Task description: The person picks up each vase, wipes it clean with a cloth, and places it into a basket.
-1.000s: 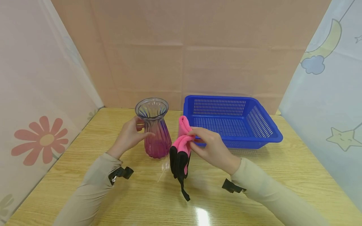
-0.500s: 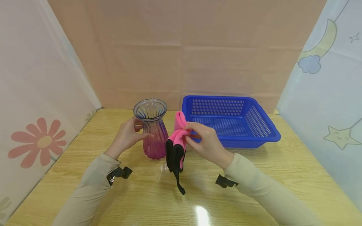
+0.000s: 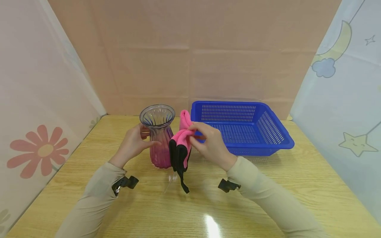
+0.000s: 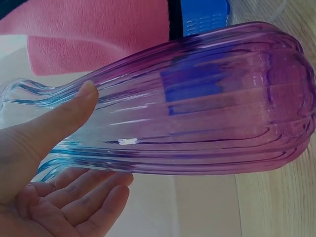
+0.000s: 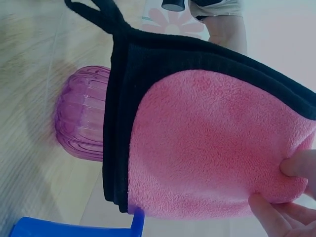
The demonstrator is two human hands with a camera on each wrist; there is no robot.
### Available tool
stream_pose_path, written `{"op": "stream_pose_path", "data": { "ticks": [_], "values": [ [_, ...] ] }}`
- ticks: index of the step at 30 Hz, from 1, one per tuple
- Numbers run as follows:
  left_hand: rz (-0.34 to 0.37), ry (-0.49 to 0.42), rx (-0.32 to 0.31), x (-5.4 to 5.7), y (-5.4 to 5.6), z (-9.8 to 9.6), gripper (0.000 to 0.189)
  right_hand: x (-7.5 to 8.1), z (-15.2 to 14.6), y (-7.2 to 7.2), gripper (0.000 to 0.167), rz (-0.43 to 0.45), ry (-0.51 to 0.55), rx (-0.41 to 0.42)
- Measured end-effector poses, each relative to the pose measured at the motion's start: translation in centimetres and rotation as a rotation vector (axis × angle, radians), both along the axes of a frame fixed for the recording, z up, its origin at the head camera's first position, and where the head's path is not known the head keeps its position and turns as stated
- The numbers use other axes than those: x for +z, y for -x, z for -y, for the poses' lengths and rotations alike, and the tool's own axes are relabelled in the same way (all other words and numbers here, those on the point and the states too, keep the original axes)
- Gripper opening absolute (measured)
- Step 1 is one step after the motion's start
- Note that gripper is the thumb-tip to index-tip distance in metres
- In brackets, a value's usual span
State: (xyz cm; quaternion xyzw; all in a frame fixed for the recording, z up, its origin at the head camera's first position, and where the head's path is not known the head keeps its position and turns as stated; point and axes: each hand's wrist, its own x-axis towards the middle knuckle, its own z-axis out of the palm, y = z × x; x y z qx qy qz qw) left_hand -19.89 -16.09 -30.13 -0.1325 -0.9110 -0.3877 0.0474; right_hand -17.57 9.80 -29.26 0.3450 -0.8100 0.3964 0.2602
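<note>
Left grip (image 3: 131, 143) has hold of the tall ribbed glass vase (image 3: 163, 134), magenta-pink at the base, clear bluish at the flared mouth. From my end: thumb across the near side below the neck, fingers lying loosely curved behind, spread to the glass's width. Vase is mouth up, leaning slightly, left of centre on the counter (image 3: 148, 208), toward its far edge; whether the base bears on the wood I cannot tell.

Right grip (image 3: 212, 143) has thumb and fingertips brought together, pinching the folded pink plush cloth (image 3: 182, 137) with black trim and a black hanging loop (image 3: 182, 181). Cloth hangs just beside the vase; contact with the glass I can't make out. Blue plastic mesh basket (image 3: 259, 145) sits by the far edge, toward the far right corner.

Risks, my judgement: smooth glass in loose fingers could slip or twist if the cloth pushes on it. The pinch takes only a bit of fabric, so a tug could free it. The dangling loop could snag on the basket rim.

Labels: I find no brand or readable writing, only a printed flower (image 3: 45, 150), moon (image 3: 346, 36) and star (image 3: 357, 144) on the pale side curtains (image 3: 363, 82).
</note>
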Motion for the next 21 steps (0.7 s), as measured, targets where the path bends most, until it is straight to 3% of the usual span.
{"op": "stream_pose_path", "data": {
  "ticks": [21],
  "values": [
    [0.005, -0.042, -0.011, -0.3, 0.0, 0.1, 0.067, 0.4, 1.5, 1.1, 0.016, 0.011, 0.067, 0.009]
  ]
}}
